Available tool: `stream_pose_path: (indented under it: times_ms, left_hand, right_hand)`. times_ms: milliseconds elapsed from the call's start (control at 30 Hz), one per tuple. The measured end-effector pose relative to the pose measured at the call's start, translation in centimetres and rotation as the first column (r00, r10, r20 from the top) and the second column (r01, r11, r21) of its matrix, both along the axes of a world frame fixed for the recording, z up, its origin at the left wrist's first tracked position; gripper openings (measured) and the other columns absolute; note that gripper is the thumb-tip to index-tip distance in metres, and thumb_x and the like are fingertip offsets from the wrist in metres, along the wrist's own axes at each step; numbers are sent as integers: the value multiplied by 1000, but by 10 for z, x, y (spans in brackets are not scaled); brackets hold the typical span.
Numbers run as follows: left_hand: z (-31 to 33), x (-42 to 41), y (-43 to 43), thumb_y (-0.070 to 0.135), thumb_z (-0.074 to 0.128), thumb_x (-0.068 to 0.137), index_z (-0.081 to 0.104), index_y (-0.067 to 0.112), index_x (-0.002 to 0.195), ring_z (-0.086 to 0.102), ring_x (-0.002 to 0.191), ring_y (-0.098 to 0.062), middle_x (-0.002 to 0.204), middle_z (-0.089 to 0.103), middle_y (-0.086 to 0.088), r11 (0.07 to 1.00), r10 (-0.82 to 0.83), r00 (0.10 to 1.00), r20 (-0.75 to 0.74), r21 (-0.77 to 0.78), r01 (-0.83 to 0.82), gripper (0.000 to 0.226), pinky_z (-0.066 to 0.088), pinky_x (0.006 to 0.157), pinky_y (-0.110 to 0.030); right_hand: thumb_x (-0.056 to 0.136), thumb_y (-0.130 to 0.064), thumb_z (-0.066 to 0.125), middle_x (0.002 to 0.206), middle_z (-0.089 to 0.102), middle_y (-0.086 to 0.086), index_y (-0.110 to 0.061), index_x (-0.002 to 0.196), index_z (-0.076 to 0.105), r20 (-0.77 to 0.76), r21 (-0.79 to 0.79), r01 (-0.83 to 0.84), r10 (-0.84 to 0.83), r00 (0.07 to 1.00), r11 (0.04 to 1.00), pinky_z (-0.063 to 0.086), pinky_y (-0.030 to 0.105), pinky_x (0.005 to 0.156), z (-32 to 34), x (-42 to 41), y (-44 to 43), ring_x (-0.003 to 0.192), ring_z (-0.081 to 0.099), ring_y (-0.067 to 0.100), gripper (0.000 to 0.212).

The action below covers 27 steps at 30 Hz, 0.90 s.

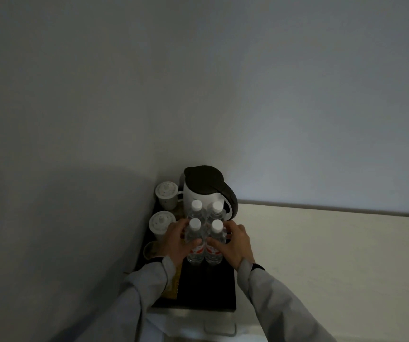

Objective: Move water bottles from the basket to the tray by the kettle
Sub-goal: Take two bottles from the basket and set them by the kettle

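Several clear water bottles with white caps stand in a tight block on the black tray (205, 290), just in front of the white kettle (205, 191) with its dark lid. My left hand (175, 243) wraps the front left bottle (194, 243). My right hand (233, 245) wraps the front right bottle (214, 245). Both front bottles carry red labels. Two more bottles (204, 211) stand behind them against the kettle. No basket is in view.
Two white lidded cups (166, 198) (160, 224) stand left of the bottles along the wall. A shallow dish (150, 250) sits by my left wrist. The pale counter (322, 255) stretches to the right. Walls meet in a corner behind the kettle.
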<state>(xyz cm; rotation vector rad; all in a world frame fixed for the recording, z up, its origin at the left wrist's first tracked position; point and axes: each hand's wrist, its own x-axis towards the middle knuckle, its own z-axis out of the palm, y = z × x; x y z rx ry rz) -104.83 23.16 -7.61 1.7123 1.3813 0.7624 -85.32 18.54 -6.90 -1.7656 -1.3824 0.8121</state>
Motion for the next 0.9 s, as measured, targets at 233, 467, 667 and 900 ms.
stream_pose_path:
  times_ms: [233, 467, 667, 900]
  left_hand:
    - [-1, 1, -3, 34, 83, 74, 50, 40, 112, 57, 104, -21, 116, 57, -5, 1000, 3, 1000, 1, 27, -3, 51, 49, 89, -39]
    - [1, 0, -2, 33, 83, 74, 52, 33, 118, 58, 107, -26, 119, 56, -7, 1000, 8, 1000, -12, 17, -7, 54, 50, 92, -44]
    - [2, 0, -3, 27, 84, 74, 54, 29, 117, 59, 105, -23, 117, 57, -8, 1000, 24, 1000, 11, -8, -24, 53, 47, 84, -29]
    - [2, -1, -2, 29, 84, 75, 50, 34, 114, 55, 103, -20, 115, 54, -5, 1000, 21, 1000, 3, -8, -20, 52, 44, 86, -32]
  right_hand:
    - [67, -47, 85, 106, 52, 2, -35, 111, 57, 9, -8, -6, 6, 1000, 1000, 55, 40, 90, 0, 2, -2, 94, 63, 22, 54]
    - [66, -52, 82, 107, 50, 0, -36, 113, 54, 29, -17, -13, 14, 999, 1000, 55, 42, 90, 0, 2, -4, 97, 63, 24, 57]
    - [68, -48, 83, 105, 50, 0, -38, 111, 56, 15, -2, -29, 29, 999, 1000, 55, 43, 90, 1, 0, -4, 97, 63, 26, 52]
    - [68, -47, 84, 103, 51, 2, -34, 109, 59, 19, -2, -8, 8, 1000, 1000, 55, 43, 89, 1, -3, -3, 94, 63, 26, 50]
